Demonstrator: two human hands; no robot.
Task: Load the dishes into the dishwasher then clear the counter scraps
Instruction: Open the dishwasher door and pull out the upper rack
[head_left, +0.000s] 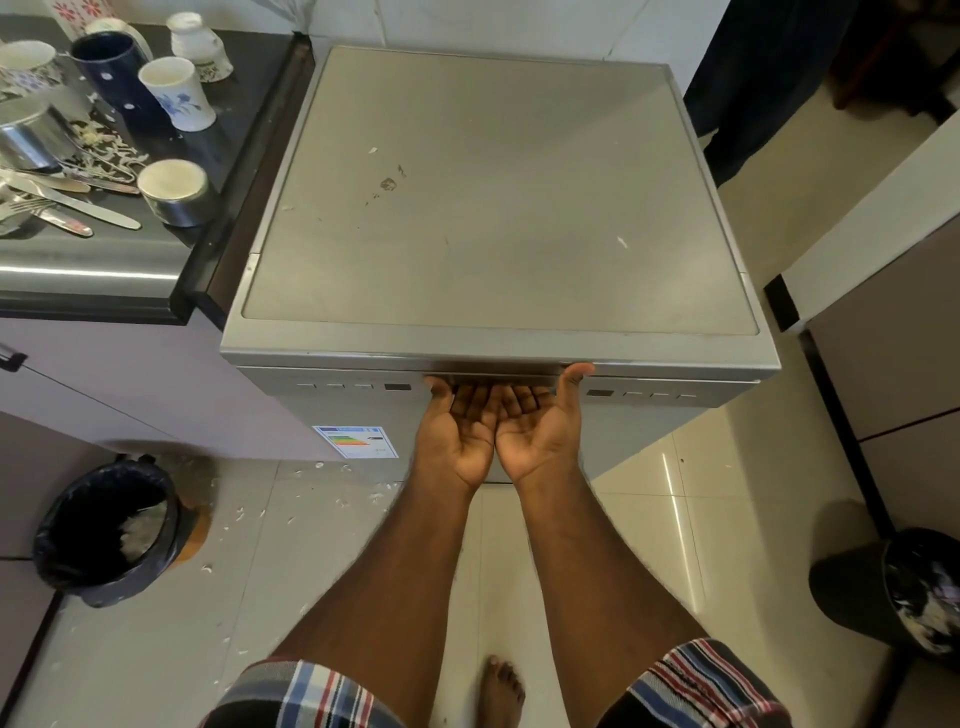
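Steel dishwasher (498, 197), both hands under handle (506, 378)

Your left hand (457, 441) and right hand (540, 436) sit palms up, side by side, fingers hooked under the handle lip of the shut dishwasher (493, 197), whose flat top is open to reach across. To your left the counter (104, 260) is crowded: cups (176, 93), a steel tumbler (174, 192), cutlery (57, 202) and scraps (98, 145) stand close together with little room between. On the floor, a bin (104, 530) stands to the left and another bin (898, 592) to the right, with open tiles between them around your foot (501, 686).
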